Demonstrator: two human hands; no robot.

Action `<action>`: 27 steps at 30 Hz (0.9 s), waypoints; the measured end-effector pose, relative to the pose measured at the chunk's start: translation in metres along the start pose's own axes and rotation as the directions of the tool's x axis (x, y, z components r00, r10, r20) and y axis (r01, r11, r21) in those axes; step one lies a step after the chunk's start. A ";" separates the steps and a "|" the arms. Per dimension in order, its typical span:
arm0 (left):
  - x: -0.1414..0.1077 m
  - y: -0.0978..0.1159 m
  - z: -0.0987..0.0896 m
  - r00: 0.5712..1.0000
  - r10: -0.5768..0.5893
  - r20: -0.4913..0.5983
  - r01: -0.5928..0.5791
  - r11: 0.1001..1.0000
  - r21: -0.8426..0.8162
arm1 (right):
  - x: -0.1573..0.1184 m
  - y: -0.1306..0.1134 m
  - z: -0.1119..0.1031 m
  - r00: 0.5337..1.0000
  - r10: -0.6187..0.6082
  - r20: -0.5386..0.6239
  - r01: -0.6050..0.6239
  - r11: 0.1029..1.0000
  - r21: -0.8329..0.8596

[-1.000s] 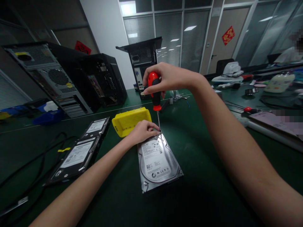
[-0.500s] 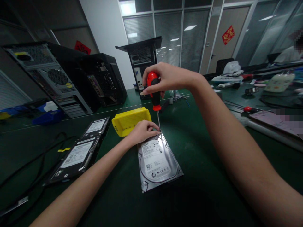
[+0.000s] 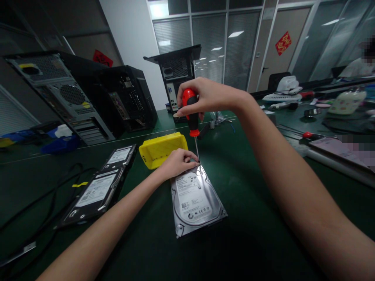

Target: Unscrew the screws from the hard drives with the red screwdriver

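A silver hard drive (image 3: 195, 199) with a white label lies flat on the green table. Upright above its far corner stands a red and black screwdriver (image 3: 193, 123), its handle gripped from above by my right hand (image 3: 196, 99). The tip meets the drive's far right corner, beside my left fingers. My left hand (image 3: 177, 162) rests at the drive's far edge, thumb and forefinger closed near the screwdriver tip; what they pinch, if anything, is too small to tell. Just behind that hand sits a yellow bin (image 3: 162, 146).
Two more hard drives (image 3: 96, 189) lie at the left, near black cables (image 3: 52, 195). Computer cases (image 3: 79, 97) stand at the back left, another (image 3: 175, 74) behind my right hand. At the right are a phone-like pink panel (image 3: 345, 150), tools and a jar (image 3: 347, 102).
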State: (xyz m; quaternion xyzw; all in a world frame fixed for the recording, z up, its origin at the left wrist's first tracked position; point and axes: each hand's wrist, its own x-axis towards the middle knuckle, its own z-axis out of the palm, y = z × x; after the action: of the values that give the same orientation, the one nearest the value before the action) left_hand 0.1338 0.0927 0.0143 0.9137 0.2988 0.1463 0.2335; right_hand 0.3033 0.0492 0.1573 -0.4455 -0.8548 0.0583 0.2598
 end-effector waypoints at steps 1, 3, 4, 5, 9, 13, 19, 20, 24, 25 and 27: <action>0.000 0.000 0.000 1.000 0.002 0.000 -0.002 1.000 0.002 | 0.000 0.000 0.000 1.000 0.003 -0.001 -0.003 1.000 0.000; 0.000 0.000 0.000 1.000 0.003 0.001 -0.003 1.000 0.005 | 0.000 -0.001 0.001 1.000 0.010 -0.002 -0.010 1.000 0.004; 0.000 0.000 0.000 1.000 0.001 0.001 -0.001 1.000 0.006 | 0.000 -0.001 0.001 1.000 0.012 -0.003 -0.012 1.000 0.007; 0.001 0.000 0.000 1.000 -0.001 0.003 0.001 1.000 0.005 | 0.000 -0.001 0.001 1.000 0.014 -0.003 -0.014 1.000 0.009; 0.001 -0.002 0.001 1.000 -0.007 0.013 0.007 1.000 -0.003 | 0.000 0.000 0.001 1.000 0.026 0.000 -0.026 1.000 0.005; 0.001 -0.003 0.001 1.000 -0.009 0.019 0.009 1.000 -0.013 | 0.001 0.000 0.001 0.999 0.039 -0.003 -0.039 0.999 -0.003; 0.001 -0.003 0.001 1.000 -0.009 0.024 0.009 1.000 -0.020 | -0.001 0.000 0.000 0.997 0.063 0.036 -0.064 0.997 0.042; 0.001 -0.003 0.001 1.000 -0.008 0.024 0.009 1.000 -0.021 | -0.002 0.000 0.000 0.997 0.067 0.038 -0.069 0.996 0.050; 0.001 -0.003 0.001 1.000 -0.012 0.023 0.012 1.000 -0.016 | -0.005 -0.002 -0.001 0.996 0.085 0.027 -0.087 0.993 0.074; 0.001 -0.003 0.001 1.000 -0.013 0.022 0.013 1.000 -0.015 | -0.005 -0.002 -0.001 0.996 0.087 0.023 -0.088 0.993 0.075; 0.001 -0.003 0.001 1.000 -0.014 0.022 0.015 1.000 -0.011 | -0.004 -0.002 0.000 0.996 0.087 0.016 -0.088 0.993 0.073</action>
State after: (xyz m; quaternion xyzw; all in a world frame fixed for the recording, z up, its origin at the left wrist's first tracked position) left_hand 0.1333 0.0951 0.0121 0.9118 0.3020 0.1363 0.2427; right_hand 0.3035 0.0452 0.1560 -0.4723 -0.8334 0.1040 0.2675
